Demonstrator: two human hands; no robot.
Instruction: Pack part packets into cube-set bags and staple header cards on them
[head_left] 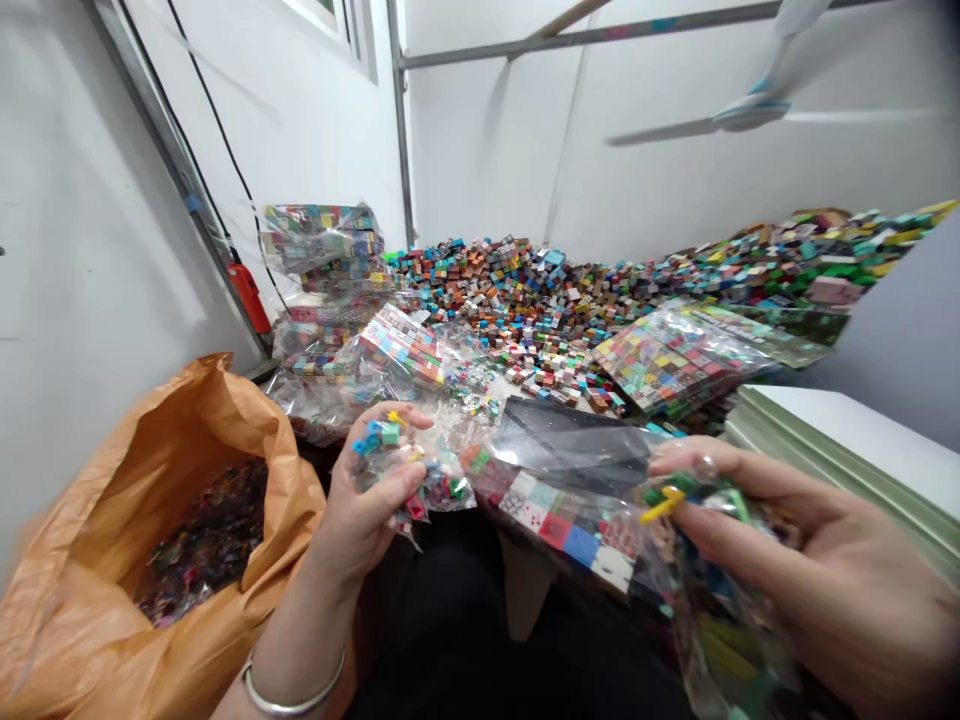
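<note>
My left hand [375,490] is closed round a small clear plastic bag of colourful toy pieces [442,485], the thumb pressed over its front. At the right, my right hand [795,560] grips the edge of a larger clear plastic bag [585,445], with a yellow piece [661,505] and green pieces by the fingertips. Between the hands lies a wrapped row of patterned cubes [559,535] at the table's front edge, partly under the clear plastic. Whether the yellow piece is inside the bag, I cannot tell.
An orange sack [300,470] of small bagged pieces stands open at the left. Wrapped stacks of cubes [322,250] rise behind it. A large heap of small boxes [517,290] spreads along the back. Flat pale-green boxes [862,450] are stacked at the right; a fan [754,108] hangs above.
</note>
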